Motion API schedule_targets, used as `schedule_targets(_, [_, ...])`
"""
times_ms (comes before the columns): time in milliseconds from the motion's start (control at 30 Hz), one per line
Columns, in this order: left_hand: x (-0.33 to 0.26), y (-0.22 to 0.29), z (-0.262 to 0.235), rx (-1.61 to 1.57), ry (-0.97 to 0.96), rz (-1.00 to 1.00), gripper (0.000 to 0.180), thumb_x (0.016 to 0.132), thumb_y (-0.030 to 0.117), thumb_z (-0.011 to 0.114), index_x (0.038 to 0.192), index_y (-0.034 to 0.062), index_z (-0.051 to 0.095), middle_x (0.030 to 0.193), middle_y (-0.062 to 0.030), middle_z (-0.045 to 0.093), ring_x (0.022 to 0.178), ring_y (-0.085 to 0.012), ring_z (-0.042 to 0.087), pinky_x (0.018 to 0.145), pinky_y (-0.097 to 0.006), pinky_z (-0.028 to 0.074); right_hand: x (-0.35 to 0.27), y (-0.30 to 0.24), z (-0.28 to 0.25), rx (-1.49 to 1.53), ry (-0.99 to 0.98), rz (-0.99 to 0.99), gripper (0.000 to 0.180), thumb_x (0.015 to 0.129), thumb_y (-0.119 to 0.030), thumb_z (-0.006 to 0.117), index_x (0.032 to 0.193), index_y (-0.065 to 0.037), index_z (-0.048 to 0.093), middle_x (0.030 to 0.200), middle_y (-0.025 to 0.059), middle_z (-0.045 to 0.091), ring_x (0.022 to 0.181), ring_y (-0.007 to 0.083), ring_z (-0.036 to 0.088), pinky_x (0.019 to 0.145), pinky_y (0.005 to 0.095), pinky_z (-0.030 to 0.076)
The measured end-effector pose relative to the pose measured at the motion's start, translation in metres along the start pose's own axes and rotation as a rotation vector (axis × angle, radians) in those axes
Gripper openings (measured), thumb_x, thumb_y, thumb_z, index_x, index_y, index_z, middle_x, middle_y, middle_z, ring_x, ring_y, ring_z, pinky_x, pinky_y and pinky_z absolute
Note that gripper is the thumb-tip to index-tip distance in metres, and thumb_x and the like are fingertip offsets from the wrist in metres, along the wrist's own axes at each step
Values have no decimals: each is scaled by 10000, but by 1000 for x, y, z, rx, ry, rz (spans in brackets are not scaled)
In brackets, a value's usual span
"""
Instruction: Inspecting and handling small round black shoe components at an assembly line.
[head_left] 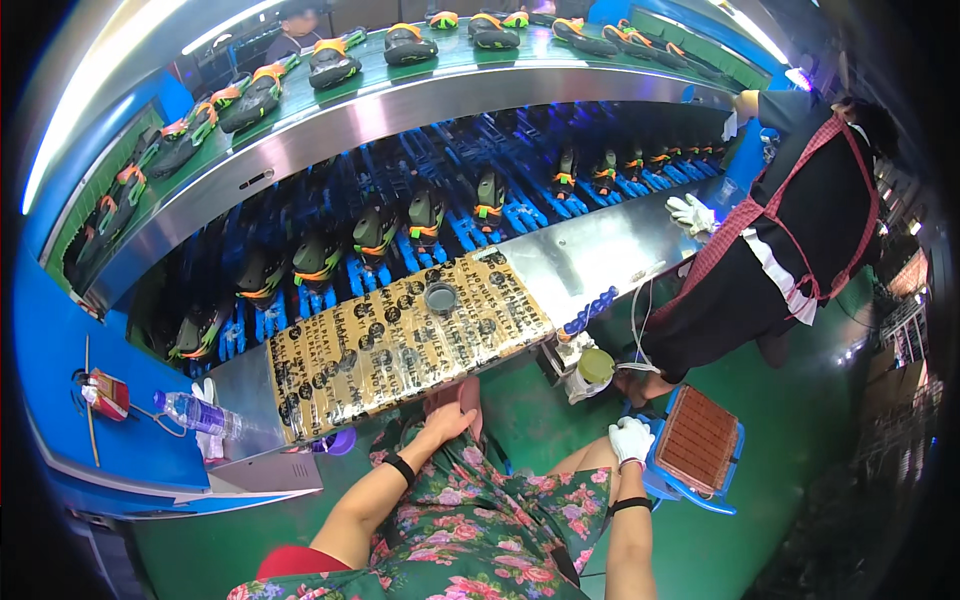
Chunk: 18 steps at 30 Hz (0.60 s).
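Observation:
My bare left hand (450,424), a black band on its wrist, is bent against a pinkish surface (466,394) just below the bench's front edge. Its fingers look closed together, and I cannot make out what, if anything, is in them. My right hand (632,439) wears a white glove and lies on my knee beside a blue stool (726,508) with a reddish-brown woven seat (699,438). Its fingers look spread, with nothing seen in them. On the bench ahead, a small dark round dish (440,297) stands on taped, printed brown cardboard (400,338).
Dark shoes with orange and green trim (375,232) fill a rack behind the bench, and more shoes (334,63) line the green upper belt (460,64). A bottle (196,412) lies at left. White gloves (690,213) and a person in a red apron (800,210) are at right.

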<state>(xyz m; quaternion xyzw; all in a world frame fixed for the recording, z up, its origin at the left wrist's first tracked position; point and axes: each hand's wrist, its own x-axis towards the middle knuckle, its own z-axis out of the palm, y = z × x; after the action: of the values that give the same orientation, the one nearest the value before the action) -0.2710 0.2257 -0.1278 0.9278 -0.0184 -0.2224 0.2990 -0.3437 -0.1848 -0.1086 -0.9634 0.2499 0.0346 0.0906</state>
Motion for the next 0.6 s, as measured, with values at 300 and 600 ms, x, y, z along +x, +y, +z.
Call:
schedule_targets(300, [6,-5,0,74,-211,-134,718,903,648,502,1219,37,706,1244,-232,684,1182,-420,641,1001,-500,496,0,1,-1,17,-12,33,257,815,-335,625,922,-134,743,1061,98,716,1098,322,610,954,529,427])
schedule_targets(600, [30,-30,6,-6,-328,-163,771,924,672,433,1149,-8,720,1189,-253,699,1134,-411,663,1000,-435,473,1,-2,-4,12,-4,34,261,813,-317,624,926,-126,760,1061,108,722,1089,328,618,985,538,423])
